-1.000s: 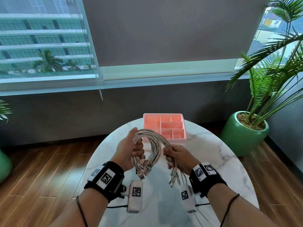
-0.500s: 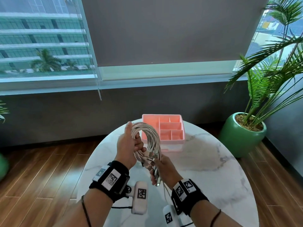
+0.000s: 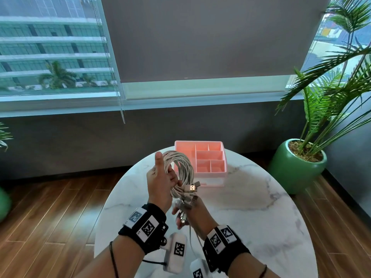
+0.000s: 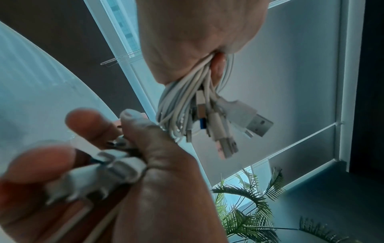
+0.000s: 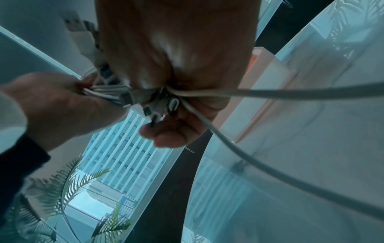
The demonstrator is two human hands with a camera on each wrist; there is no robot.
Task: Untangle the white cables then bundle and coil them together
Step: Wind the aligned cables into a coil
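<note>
White cables (image 3: 181, 169) coiled in left hand (image 3: 160, 184), right hand (image 3: 190, 212) gripping blurred plugs

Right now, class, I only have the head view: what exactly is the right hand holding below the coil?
Observer: In the left wrist view the right hand pinches several plug ends between thumb and fingers.
Operator: And the left hand?
Observer: The left hand grips the white cables; more plugs hang free beneath it, one with a blue insert.
Operator: Any slack?
Observer: Right wrist view: two strands run out of the right fist toward the camera.
</note>
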